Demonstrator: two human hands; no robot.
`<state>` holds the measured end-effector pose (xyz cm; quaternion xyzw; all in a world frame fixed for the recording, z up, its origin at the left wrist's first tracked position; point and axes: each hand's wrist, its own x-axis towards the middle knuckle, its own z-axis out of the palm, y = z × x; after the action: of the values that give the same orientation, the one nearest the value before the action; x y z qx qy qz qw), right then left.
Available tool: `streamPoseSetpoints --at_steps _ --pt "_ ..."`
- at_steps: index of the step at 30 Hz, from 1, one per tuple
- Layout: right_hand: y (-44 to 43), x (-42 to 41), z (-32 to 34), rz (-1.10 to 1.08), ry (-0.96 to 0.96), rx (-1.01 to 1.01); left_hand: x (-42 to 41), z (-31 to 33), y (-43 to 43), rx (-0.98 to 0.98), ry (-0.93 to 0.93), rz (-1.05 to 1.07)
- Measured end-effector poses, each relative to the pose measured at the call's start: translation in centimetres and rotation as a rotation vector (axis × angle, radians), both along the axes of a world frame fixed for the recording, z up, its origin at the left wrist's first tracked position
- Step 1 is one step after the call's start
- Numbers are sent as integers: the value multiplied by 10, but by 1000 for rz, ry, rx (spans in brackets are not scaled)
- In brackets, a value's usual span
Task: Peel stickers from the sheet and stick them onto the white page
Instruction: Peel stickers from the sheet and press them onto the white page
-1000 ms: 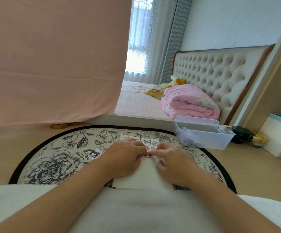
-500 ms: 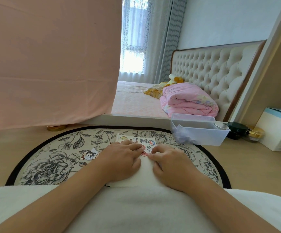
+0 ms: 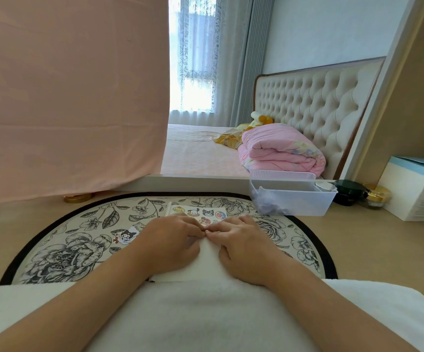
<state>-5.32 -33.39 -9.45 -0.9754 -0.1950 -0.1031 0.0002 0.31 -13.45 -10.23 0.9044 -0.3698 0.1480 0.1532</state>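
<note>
A white page (image 3: 207,262) lies on the round floral mat (image 3: 61,252) in front of me. Several cartoon stickers (image 3: 200,213) sit in a row along the page's far edge, with a red one (image 3: 204,221) just below them. Both hands rest on the page with fingers curled. The fingertips of my left hand (image 3: 170,242) and my right hand (image 3: 244,245) meet at the middle of the page, hiding whatever lies between them. A loose black-and-white character sticker piece (image 3: 126,236) lies on the mat left of my left hand.
A clear plastic bin (image 3: 292,199) stands at the mat's far right, with dark and gold jars (image 3: 349,193) and a white-blue box (image 3: 416,189) beyond it. A pink cloth (image 3: 66,97) hangs at the left. A white towel (image 3: 206,318) covers my lap.
My fingertips have slid a little toward me on the page, so the red sticker now shows just beyond them. Both hands stay together.
</note>
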Motion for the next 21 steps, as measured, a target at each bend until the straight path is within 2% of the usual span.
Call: streamPoseSetpoints --at_steps 7,14,21 --pt "0 -7 3 -35 -48 5 -4 -1 -2 7 20 36" --pt "0 -8 0 1 -26 49 -2 3 1 144 3 -42" --pt "-3 -7 2 -29 -79 53 -5 3 -2 92 -28 -6"
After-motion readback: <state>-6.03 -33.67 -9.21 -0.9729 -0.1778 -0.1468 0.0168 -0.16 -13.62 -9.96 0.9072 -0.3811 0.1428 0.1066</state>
